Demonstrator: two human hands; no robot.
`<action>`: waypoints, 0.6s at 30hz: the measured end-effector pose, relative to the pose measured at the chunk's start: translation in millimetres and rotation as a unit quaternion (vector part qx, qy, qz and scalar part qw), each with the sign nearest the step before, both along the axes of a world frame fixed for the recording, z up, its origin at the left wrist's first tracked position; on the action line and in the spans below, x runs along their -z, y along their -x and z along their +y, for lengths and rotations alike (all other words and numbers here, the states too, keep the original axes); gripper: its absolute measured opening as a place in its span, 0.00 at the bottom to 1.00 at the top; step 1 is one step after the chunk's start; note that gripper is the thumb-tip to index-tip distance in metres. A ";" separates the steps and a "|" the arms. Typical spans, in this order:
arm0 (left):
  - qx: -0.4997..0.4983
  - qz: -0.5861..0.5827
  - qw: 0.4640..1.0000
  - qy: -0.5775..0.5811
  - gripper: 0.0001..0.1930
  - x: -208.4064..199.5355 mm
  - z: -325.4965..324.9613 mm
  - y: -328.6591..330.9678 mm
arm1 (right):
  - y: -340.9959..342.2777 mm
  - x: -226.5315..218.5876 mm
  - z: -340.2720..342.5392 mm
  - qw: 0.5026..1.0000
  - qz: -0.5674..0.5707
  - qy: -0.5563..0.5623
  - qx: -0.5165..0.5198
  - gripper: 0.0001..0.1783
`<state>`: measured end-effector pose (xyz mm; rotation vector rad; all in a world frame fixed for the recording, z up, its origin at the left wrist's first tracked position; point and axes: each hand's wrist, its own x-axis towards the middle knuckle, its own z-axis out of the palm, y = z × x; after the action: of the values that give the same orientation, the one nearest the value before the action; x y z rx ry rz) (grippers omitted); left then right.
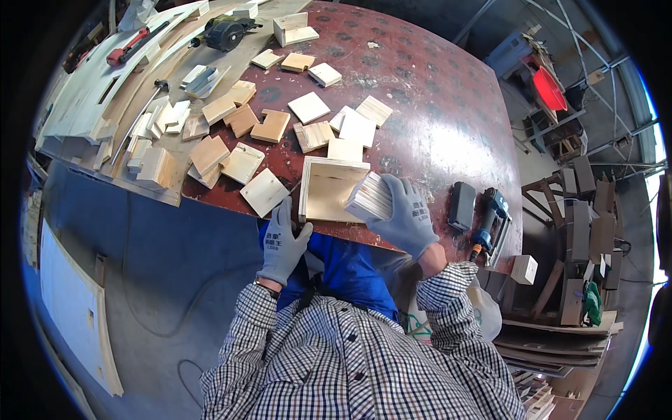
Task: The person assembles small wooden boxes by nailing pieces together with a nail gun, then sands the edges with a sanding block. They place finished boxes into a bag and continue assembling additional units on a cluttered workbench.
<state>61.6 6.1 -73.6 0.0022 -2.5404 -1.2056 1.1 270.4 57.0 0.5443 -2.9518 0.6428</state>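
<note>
My right hand (409, 217), in a grey glove, is closed round a stack of thin pale wooden pieces (371, 198). The stack is tilted beside the right wall of a small wooden corner assembly (334, 187) at the table's near edge. My left hand (283, 241), also gloved, is at that edge with its fingers extended upward and its thumb apart. Its fingertips are by the corner of a square wooden piece (264, 192); whether they touch it I cannot tell. Several loose square wooden pieces (309, 108) lie beyond, some notched.
On the dark red tabletop (448, 105), a nail gun (492, 222) and a black block-shaped object (461, 206) lie at right. At the left are stacked blocks (155, 168), a metal rod (136, 119), a black power tool (224, 33) and a red tool (128, 47).
</note>
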 end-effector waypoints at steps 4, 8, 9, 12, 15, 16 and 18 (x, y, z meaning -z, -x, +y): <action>-0.018 0.012 0.997 -0.076 0.33 -11.5 -7.4 -41.1 | 12.2 24.3 -7.4 0.995 -0.043 -0.091 0.004 0.42; 0.024 0.050 0.997 -0.046 0.25 -36.0 -8.4 -65.0 | 11.2 30.9 -3.2 0.995 -0.041 -0.093 0.006 0.44; 0.061 0.047 0.996 -0.045 0.26 -38.4 -4.8 -64.0 | 13.2 33.6 -1.2 0.995 -0.042 -0.091 0.005 0.46; 0.095 0.055 0.992 -0.062 0.33 -64.8 32.3 -44.4 | 12.4 31.2 -4.5 0.994 -0.063 -0.093 0.008 0.47; 0.111 0.038 0.988 -0.095 0.41 -67.1 68.3 -8.5 | 10.9 27.1 -6.8 0.996 -0.041 -0.075 0.006 0.42; 0.116 0.004 0.980 -0.161 0.40 -62.1 79.3 4.5 | 10.8 29.5 -6.2 0.997 -0.029 -0.067 0.003 0.42; 0.124 -0.028 0.963 -0.236 0.40 -53.7 98.0 29.2 | 11.3 35.0 -2.6 0.998 -0.018 -0.054 -0.004 0.44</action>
<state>32.4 104.2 -19.9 -0.1762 -2.2821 -1.9079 -10.2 267.8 22.0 0.5578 -3.0335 0.5022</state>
